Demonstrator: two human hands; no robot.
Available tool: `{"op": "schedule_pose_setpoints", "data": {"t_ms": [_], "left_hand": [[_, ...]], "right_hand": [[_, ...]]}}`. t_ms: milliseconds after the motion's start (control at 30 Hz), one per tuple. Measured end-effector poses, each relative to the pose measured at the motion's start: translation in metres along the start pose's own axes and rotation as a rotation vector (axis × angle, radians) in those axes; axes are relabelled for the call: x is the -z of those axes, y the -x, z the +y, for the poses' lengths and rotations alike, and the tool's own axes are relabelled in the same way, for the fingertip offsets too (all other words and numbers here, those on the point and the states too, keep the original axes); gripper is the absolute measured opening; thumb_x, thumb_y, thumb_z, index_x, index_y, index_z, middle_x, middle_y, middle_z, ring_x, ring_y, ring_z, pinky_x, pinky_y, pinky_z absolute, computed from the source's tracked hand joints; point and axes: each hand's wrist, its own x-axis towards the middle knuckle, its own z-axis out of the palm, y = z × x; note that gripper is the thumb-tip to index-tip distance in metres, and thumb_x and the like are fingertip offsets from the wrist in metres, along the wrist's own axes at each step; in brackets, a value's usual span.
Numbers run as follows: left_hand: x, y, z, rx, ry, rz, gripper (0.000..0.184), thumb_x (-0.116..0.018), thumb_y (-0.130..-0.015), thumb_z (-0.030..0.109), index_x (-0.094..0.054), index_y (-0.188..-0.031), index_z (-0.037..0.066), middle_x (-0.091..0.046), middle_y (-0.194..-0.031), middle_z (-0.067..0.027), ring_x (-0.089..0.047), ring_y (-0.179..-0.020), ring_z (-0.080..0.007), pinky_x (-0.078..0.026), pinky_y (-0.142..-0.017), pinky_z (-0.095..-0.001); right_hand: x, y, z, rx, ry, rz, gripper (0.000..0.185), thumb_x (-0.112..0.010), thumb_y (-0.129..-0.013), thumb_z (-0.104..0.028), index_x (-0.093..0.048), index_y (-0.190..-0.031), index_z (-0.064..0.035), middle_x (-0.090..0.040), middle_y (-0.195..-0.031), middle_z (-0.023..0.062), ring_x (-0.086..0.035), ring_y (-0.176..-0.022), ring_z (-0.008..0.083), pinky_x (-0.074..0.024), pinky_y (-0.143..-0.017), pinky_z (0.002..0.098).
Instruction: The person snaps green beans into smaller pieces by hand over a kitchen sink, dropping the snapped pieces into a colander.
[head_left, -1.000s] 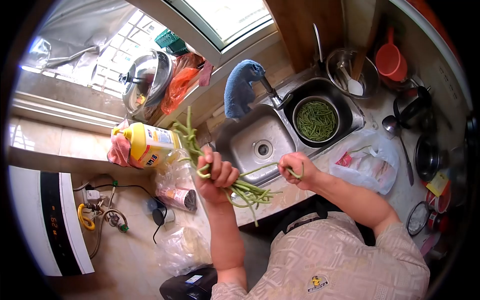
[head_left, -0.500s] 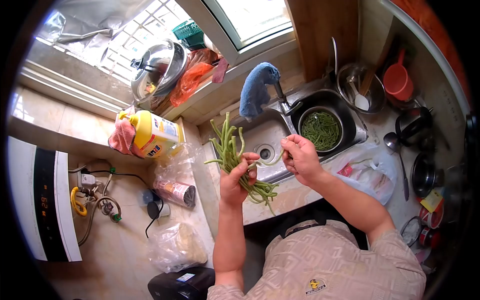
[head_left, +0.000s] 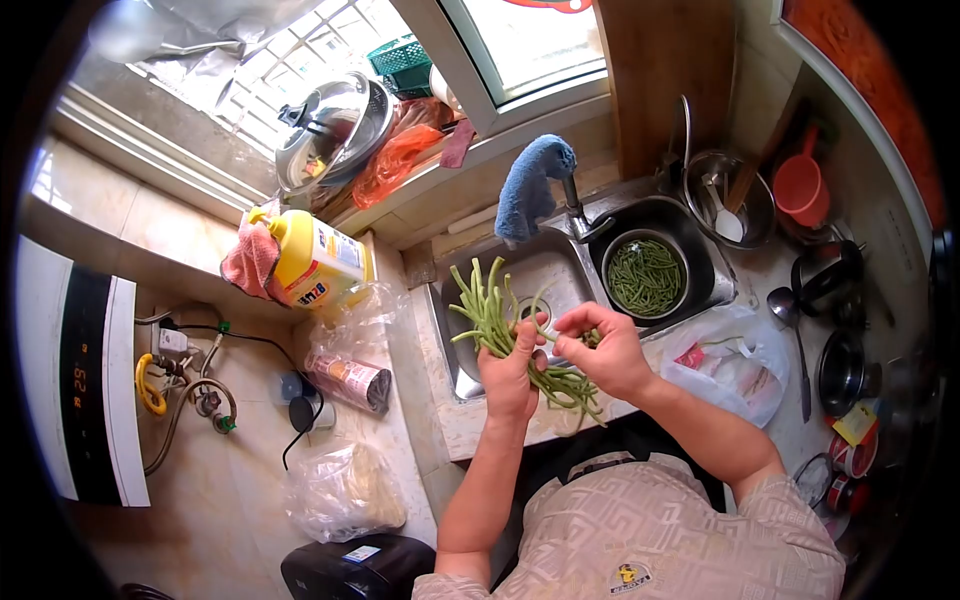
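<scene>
A bundle of long green beans (head_left: 484,318) is gripped in my left hand (head_left: 512,372), over the near edge of the left sink basin (head_left: 466,352). Its ends stick out above and below the fist. Close beside it, my right hand (head_left: 608,352) has its fingers pinched on a bean near the bundle; part of that bean is hidden by the fingers. In the right basin (head_left: 712,262) stands a metal pot holding cut green beans (head_left: 645,276).
A blue cloth (head_left: 534,188) hangs over the faucet. Right of the sink lie a white plastic bag (head_left: 735,368), a metal bowl (head_left: 755,215) with utensils, and a ladle (head_left: 785,304). A yellow bottle (head_left: 318,258) and plastic packages (head_left: 348,490) are on the left.
Both hands have come closer together, and the bundle now stands over the sink's near edge. The camera view has shifted slightly.
</scene>
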Motion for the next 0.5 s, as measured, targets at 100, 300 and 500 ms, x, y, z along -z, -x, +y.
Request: {"op": "schedule_pose_setpoints", "data": {"t_ms": [100, 300, 500], "left_hand": [[0.008, -0.003, 0.000, -0.027, -0.039, -0.050, 0.014, -0.066, -0.086, 0.006, -0.056, -0.095, 0.002, -0.064, -0.092, -0.0124, -0.054, -0.064, -0.0105, -0.042, -0.048, -0.0214], [0.005, 0.000, 0.005, 0.013, -0.124, -0.082, 0.016, -0.066, -0.086, 0.005, -0.056, -0.098, 0.003, -0.060, -0.087, -0.0074, -0.052, -0.063, -0.0093, -0.041, -0.048, -0.0220], [0.026, -0.014, -0.001, 0.199, 0.226, -0.002, 0.011, -0.059, -0.092, 0.012, -0.056, -0.099, 0.005, -0.056, -0.080, -0.0011, -0.047, -0.066, -0.0079, -0.036, -0.047, -0.0199]], "right_hand": [[0.002, 0.001, -0.005, -0.167, 0.116, -0.098, 0.015, -0.061, -0.083, -0.009, -0.064, -0.091, 0.0028, -0.064, -0.071, 0.0029, -0.056, -0.064, 0.0065, -0.0455, -0.058, 0.0234], [0.002, 0.004, 0.005, -0.118, 0.243, -0.130, 0.017, -0.055, -0.084, -0.011, -0.063, -0.079, 0.0028, -0.061, -0.063, 0.0022, -0.049, -0.052, 0.0058, -0.0387, -0.047, 0.0244], [0.009, 0.004, 0.004, -0.503, -0.638, -0.204, 0.011, -0.048, -0.083, -0.006, -0.057, -0.078, -0.0026, -0.050, -0.057, 0.0027, -0.038, -0.042, 0.0067, -0.0278, -0.035, 0.0218]]}}
